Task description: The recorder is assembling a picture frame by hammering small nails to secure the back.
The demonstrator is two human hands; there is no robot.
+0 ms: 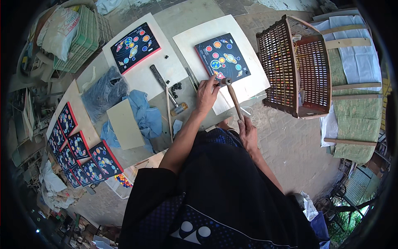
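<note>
My right hand (248,133) is wrapped round the wooden handle of a hammer (235,99). The hammer's metal head is over the near edge of a dark board (222,52) printed with colourful planets and edged in red. At that board's near left corner my left hand (206,94) has its fingers pinched together, touching the corner beside the hammer head. Whatever they pinch is hidden. A small black piece (247,72) sits at the board's near right corner. Beneath the board lies a pale sheet (248,45).
Left of my hands lie a dark-handled tool (157,75), small black pieces (177,86) and a yellow-handled tool (179,109). Beyond them are another planet board (134,47), a plastic bag (105,93), blue cloth (143,114) and several more boards (78,145). A brown crate (290,66) stands right.
</note>
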